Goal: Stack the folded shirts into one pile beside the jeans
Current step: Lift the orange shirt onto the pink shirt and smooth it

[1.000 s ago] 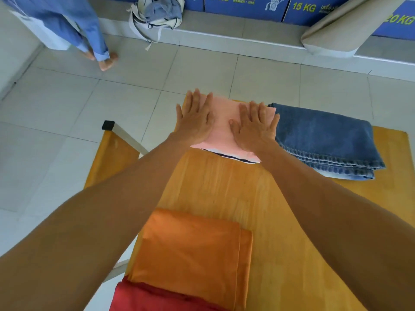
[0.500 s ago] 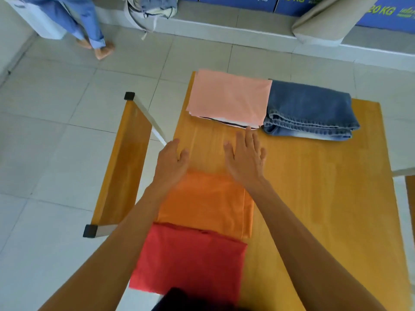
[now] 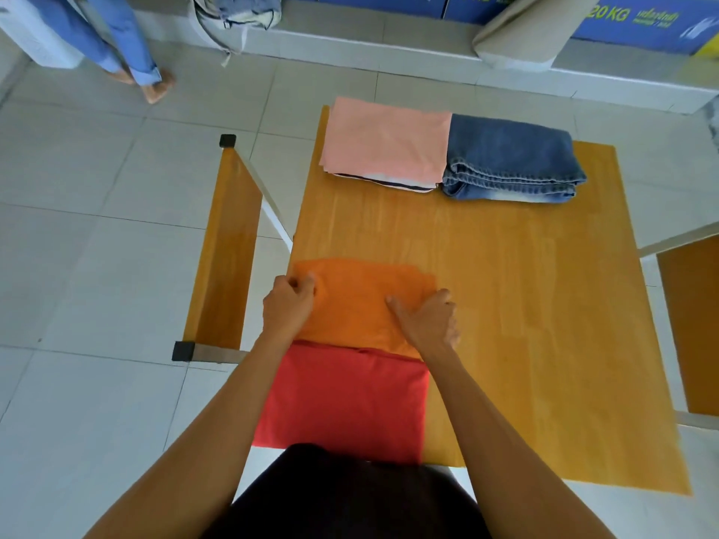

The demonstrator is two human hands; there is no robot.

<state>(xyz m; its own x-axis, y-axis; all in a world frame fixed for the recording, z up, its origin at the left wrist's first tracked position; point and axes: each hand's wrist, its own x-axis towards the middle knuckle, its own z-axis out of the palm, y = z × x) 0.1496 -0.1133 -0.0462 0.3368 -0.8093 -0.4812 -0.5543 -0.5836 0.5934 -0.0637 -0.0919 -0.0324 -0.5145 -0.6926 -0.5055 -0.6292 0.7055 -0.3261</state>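
Folded blue jeans (image 3: 509,157) lie at the far right of the wooden table (image 3: 525,305). Touching their left side is a pile topped by a pink folded shirt (image 3: 385,142), with a white and dark striped layer showing under it. Nearer me an orange folded shirt (image 3: 358,305) lies on the table, its near edge against a red folded shirt (image 3: 342,398). My left hand (image 3: 288,305) pinches the orange shirt's left edge. My right hand (image 3: 428,320) grips its right edge, thumb on top.
A wooden side flap with black-capped metal legs (image 3: 221,247) hangs off the table's left, another panel (image 3: 692,324) at the right. A barefoot person in blue trousers (image 3: 128,52) stands at the far left on the tiled floor. A bag (image 3: 237,17) and blue boxes (image 3: 630,21) line the back.
My hands pulled back from the pink pile to the orange shirt and closed on its two side edges. The view tilted down, so the red shirt shows fully.
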